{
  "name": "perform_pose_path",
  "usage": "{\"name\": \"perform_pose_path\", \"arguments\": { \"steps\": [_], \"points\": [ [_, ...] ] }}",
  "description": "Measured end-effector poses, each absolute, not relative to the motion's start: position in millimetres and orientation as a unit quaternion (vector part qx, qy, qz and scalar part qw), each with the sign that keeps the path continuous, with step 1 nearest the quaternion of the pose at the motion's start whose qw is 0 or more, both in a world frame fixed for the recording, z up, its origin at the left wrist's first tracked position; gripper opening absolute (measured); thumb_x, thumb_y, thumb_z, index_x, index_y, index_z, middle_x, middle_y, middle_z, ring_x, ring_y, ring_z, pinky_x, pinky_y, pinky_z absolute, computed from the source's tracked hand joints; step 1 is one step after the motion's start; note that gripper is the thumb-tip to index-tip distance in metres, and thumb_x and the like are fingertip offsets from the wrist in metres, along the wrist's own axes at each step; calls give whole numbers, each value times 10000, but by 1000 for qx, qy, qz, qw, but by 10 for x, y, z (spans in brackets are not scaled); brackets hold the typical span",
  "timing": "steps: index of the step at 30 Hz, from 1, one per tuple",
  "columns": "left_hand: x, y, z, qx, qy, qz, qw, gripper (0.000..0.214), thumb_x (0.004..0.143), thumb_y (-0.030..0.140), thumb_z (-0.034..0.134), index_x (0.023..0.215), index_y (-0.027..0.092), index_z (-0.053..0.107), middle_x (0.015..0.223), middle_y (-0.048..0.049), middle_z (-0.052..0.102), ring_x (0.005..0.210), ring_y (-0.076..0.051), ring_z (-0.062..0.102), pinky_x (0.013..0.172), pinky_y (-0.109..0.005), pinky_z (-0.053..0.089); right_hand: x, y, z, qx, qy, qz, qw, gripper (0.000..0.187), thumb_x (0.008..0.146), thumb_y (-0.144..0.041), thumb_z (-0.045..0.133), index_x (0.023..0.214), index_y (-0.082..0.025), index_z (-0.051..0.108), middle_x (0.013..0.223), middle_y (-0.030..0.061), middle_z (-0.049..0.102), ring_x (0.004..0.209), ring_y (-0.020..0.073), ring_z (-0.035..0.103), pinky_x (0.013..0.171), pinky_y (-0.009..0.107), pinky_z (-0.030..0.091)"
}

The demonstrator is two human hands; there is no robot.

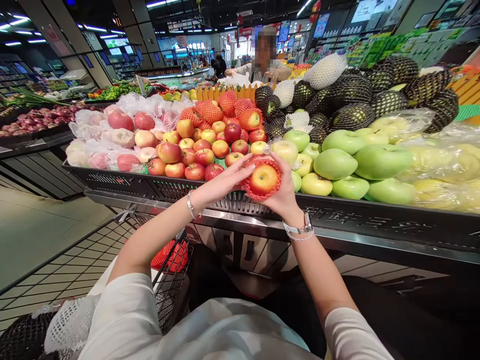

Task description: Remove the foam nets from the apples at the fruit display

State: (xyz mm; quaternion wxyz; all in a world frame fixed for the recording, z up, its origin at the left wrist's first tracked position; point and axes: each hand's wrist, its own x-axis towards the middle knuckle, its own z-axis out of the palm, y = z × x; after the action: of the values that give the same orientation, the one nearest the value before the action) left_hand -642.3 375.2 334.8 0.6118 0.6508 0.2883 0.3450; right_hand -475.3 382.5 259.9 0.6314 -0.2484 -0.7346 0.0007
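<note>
Between my two hands is a red and yellow apple [264, 179] in a red foam net, raised above the front edge of the fruit stand. My right hand [283, 192] grips it from the right and below. Flat fingers of my left hand [228, 179] lie against its upper left side. Just behind, loose red apples [204, 156] form a heap, with several more in red foam nets [227, 103] on top. Green apples [335, 165] lie close by on the right.
A black crate edge [176, 192] runs along the stand's front. Dark melons in black nets [352, 116] are piled at the back right. Wrapped pale fruit [120, 142] lies left. A wire shopping cart [93, 250] holds a red-netted item [170, 256]. Another person [264, 60] stands across the stand.
</note>
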Motion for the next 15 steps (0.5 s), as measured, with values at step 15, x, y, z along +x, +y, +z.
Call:
{"name": "perform_pose_path", "arguments": {
  "steps": [15],
  "points": [
    [-6523,3702,2917,912,138,369,112,1273,583,790,633,1498,334,-126,1601,-124,-42,1463,-418,-12,1164,-620,100,-4971,3688,2495,-168,-641,275,696,1350,446,-722,794,1509,-295,78,1504,123,311,1387,318,366,1157,476,314]
  ]
}}
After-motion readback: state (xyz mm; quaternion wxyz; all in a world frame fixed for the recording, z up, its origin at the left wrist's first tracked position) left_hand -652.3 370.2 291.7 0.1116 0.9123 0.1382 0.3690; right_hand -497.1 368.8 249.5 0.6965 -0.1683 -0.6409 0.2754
